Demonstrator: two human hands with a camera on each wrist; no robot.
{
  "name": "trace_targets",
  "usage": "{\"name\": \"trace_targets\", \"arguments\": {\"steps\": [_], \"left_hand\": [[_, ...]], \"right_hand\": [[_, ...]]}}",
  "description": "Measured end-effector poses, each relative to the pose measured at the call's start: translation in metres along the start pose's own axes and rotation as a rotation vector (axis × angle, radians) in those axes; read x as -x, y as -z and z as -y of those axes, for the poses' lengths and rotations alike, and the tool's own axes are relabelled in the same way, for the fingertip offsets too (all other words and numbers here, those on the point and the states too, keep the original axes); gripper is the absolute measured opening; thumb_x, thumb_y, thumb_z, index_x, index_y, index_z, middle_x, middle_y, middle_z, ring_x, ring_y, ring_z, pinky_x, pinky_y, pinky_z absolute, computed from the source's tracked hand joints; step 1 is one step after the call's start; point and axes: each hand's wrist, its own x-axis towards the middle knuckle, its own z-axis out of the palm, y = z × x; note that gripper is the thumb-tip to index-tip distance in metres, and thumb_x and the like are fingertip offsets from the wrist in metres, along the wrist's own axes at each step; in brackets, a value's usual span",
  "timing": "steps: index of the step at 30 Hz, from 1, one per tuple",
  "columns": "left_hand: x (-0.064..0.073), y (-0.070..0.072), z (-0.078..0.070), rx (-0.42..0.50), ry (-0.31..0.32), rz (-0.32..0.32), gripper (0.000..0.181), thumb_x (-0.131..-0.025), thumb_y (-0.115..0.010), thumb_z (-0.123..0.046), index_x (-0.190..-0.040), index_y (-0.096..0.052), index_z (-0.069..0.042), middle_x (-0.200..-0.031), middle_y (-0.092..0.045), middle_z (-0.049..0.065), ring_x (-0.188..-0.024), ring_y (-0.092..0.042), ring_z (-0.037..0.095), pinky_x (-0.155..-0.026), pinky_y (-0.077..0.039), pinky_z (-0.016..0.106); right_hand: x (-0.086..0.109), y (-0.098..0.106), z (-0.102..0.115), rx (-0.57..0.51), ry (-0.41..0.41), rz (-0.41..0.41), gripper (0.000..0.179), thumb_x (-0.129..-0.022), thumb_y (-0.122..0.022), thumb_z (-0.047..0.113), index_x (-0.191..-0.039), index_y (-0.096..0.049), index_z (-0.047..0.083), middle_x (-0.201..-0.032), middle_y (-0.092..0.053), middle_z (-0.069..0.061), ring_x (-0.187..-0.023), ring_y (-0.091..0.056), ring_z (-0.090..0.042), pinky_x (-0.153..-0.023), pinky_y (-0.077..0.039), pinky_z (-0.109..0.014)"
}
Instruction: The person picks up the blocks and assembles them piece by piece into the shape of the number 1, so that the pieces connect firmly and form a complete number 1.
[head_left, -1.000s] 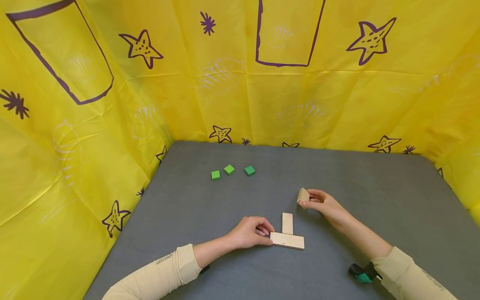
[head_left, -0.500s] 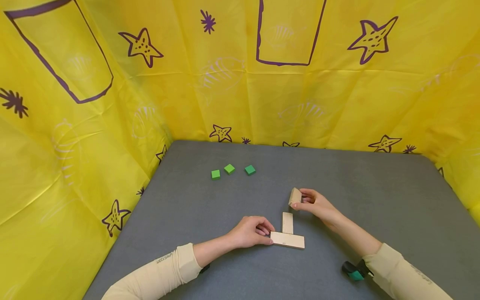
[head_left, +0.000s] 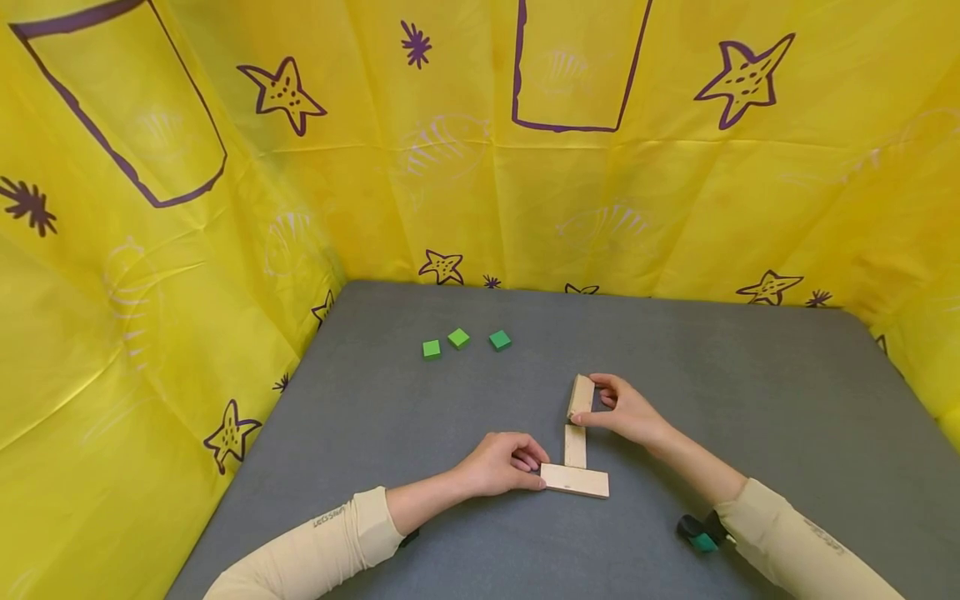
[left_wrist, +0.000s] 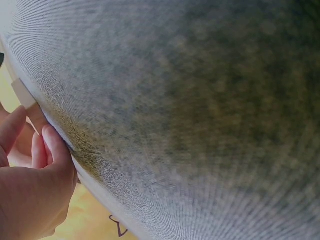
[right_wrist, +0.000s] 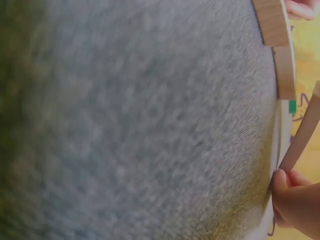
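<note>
Left hand point(head_left: 501, 464): thumb and fingers pinching the near end of a wooden plank point(head_left: 575, 481) flat on the bench point(head_left: 465, 400). Just beyond that plank, touching it: a shorter-looking block point(head_left: 575, 447). Right hand point(head_left: 624, 412): I see it nearly closed, gripping a tilted block point(head_left: 581, 396). Beyond the left hand, I count three green cubes point(head_left: 459, 338).

The blocks point(head_left: 574, 481) look like bare wood — smooth and matt, with faint grain showing on their sides. The tabletop point(head_left: 480, 554) has a matt, cloth-like surface, finely textured in the wrist views. The curtain point(head_left: 480, 192) is smooth cloth with a soft sheen — creased in places. The cubes point(head_left: 458, 338) look smooth and painted; the sleeves point(head_left: 322, 546) are matt cloth.
</note>
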Motion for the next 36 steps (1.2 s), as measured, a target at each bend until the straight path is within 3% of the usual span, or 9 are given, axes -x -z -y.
{"name": "trace_targets", "arguments": {"steps": [6, 14, 36], "left_hand": [[0.000, 0.000, 0.001, -0.004, -0.002, 0.000, 0.022, -0.076, -0.083, -0.006, -0.095, -0.071, -0.007, -0.085, -0.066, -0.003, -0.078, -0.061, 0.004, -0.072, -0.051, 0.015], [0.000, 0.000, 0.002, 0.002, -0.003, 0.008, 0.022, -0.077, -0.083, -0.006, -0.096, -0.072, -0.007, -0.085, -0.066, -0.003, -0.078, -0.061, 0.004, -0.072, -0.051, 0.015], [0.000, 0.000, -0.001, -0.003, 0.014, 0.006, 0.023, -0.076, -0.083, -0.005, -0.096, -0.071, -0.008, -0.085, -0.065, -0.004, -0.078, -0.060, 0.003, -0.072, -0.050, 0.015]], "right_hand": [[-0.004, -0.001, -0.003, 0.142, 0.075, -0.039, 0.093, -0.071, -0.086, 0.043, -0.141, -0.042, -0.001, -0.137, -0.047, -0.024, -0.121, -0.048, -0.038, -0.104, -0.038, -0.051], [-0.010, -0.003, -0.008, 0.238, 0.191, -0.033, 0.092, -0.071, -0.086, 0.040, -0.140, -0.043, -0.003, -0.133, -0.048, -0.024, -0.118, -0.051, -0.037, -0.101, -0.043, -0.049], [-0.009, -0.001, -0.006, 0.258, 0.249, 0.004, 0.091, -0.074, -0.085, 0.039, -0.142, -0.041, -0.001, -0.137, -0.045, -0.022, -0.121, -0.045, -0.037, -0.102, -0.040, -0.051]]}}
